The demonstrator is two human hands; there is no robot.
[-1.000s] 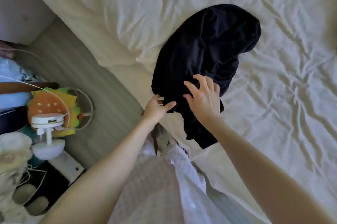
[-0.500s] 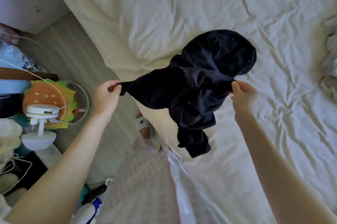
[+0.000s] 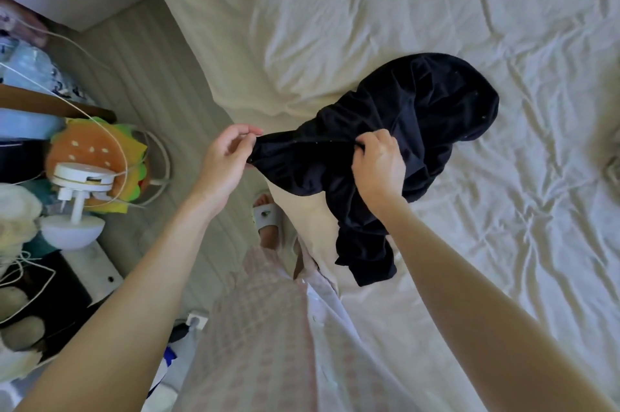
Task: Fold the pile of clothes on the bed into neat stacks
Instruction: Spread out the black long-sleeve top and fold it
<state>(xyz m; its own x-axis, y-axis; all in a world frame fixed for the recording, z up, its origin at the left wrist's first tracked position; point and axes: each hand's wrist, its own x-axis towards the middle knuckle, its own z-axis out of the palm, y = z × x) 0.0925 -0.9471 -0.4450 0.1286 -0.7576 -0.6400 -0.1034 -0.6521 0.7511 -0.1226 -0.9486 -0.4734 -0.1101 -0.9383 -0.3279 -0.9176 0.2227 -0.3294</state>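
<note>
Since half a second ago the right hand [image 3: 379, 166] has slid leftward along the black garment [image 3: 412, 129], closing toward the left hand [image 3: 228, 163]. Left thumb and fingertips pinch the garment's stretched corner; right fingers curl into a gathered fold at its middle. Held taut between them, the garment trails onto the bed [image 3: 436, 9] near its left edge. No readable writing shows on it. A burger-shaped cushion [image 3: 84, 156] sits on the floor.
</note>
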